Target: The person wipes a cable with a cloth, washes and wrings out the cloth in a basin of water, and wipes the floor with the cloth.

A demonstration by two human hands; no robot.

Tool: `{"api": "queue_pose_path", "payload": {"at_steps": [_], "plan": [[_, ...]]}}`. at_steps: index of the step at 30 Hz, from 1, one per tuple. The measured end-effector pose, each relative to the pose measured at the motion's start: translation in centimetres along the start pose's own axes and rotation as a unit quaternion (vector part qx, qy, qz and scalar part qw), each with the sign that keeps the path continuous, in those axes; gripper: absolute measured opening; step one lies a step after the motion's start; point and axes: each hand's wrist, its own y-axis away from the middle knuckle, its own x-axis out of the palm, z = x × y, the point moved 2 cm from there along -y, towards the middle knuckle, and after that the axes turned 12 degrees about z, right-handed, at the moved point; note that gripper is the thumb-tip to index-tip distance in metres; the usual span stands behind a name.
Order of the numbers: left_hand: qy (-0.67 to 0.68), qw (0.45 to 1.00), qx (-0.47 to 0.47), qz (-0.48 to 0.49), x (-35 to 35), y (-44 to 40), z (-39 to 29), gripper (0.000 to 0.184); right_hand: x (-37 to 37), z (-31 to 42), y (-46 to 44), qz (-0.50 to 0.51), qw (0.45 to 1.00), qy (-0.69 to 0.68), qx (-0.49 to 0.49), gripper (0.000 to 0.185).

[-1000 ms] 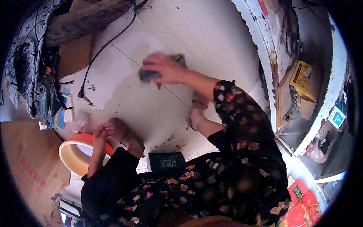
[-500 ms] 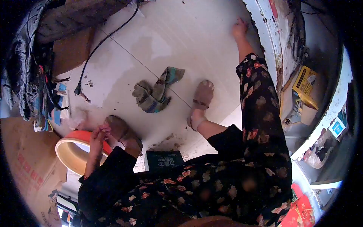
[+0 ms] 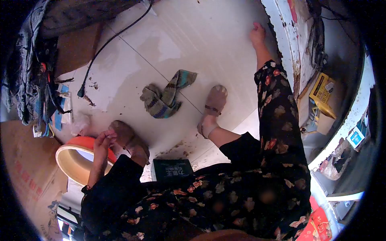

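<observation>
My left hand (image 3: 105, 140) is closed, its fingers bent together above the orange rim of a round tub (image 3: 83, 141) and beside my left shoe (image 3: 128, 137). Whether anything sits between those fingers is too small to make out. At the upper right, my right hand (image 3: 257, 35) is low over the floor beside the rusty white cabinet edge (image 3: 277, 24). Its fingers are curled, and what they may hold is hidden. A crumpled grey knitted cloth (image 3: 164, 98) with teal and dark stripes lies on the floor between the hands, apart from both.
A black cable with a plug (image 3: 81, 91) runs across the tiles at the left. A dark green box (image 3: 173, 169) stands between my feet. Cardboard (image 3: 30, 176) fills the left edge, and a yellow box (image 3: 323, 89) lies at the right. Dirt and a damp-looking patch mark the floor.
My right hand has shifted slightly down and to the right along the cabinet edge. The left hand stays by the tub; the view has moved a little. The cloth lies as before.
</observation>
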Motion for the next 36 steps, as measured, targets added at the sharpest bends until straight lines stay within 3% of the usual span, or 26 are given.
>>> {"api": "queue_pose_path", "payload": {"at_steps": [5, 8, 11, 28, 32, 35, 36], "plan": [[-0.008, 1.000, -0.003, 0.001, -0.1, 0.1, 0.0, 0.024, 1.9, -2.0, -0.8, -0.035, 0.998, -0.022, -0.038, 0.038], [-0.015, 1.000, -0.001, -0.001, 0.0, 0.1, -0.2, 0.025, -0.4, 2.2, 2.0, 0.029, 0.995, -0.087, 0.033, 0.039], [-0.024, 1.000, -0.006, -0.004, 0.2, 0.1, -0.5, 0.025, 1.0, 0.3, 0.9, -0.030, 0.999, -0.032, -0.014, 0.040], [-0.013, 1.000, -0.003, -0.012, 0.3, 0.2, -0.5, 0.022, 4.0, -3.4, -1.3, 0.007, 0.997, -0.079, 0.024, 0.040], [-0.005, 1.000, 0.008, -0.002, 0.3, -0.1, -0.5, 0.022, 0.7, 0.6, 0.2, 0.106, 0.994, -0.018, -0.038, 0.038], [0.002, 1.000, 0.006, -0.001, 0.6, 0.2, -1.0, 0.022, 0.1, 8.6, 7.0, -0.009, 0.977, 0.044, -0.208, 0.034], [-0.001, 1.000, 0.002, -0.004, 0.7, 0.1, -1.0, 0.022, 0.2, 12.1, 10.8, 0.031, 0.971, -0.009, -0.237, 0.046]]}}
